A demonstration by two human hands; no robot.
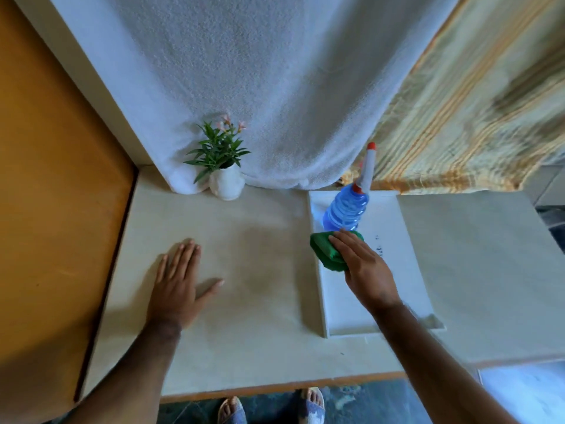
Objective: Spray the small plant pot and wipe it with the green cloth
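A white tray (351,301) on the counter (244,316) holds a blue spray bottle (345,209) and the green cloth (325,252). The right hand (363,264) lies on the cloth, fingers spread over it. The left hand (177,280) rests flat, released. The small plant pot (227,183), holding leafy stems, stands far left.

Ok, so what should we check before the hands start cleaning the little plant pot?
1. Green cloth within reach: ok, the right hand rests on it, on the white tray.
2. Cloth actually gripped: cannot tell, the hand lies over it.
3. Spray bottle upright and reachable: ok, it stands on the tray just behind the cloth.
4. Left hand free: ok, flat on the table, holding nothing.
5. Small plant pot upright: ok, at the back by the white towel.
6. Pot already sprayed: cannot tell.
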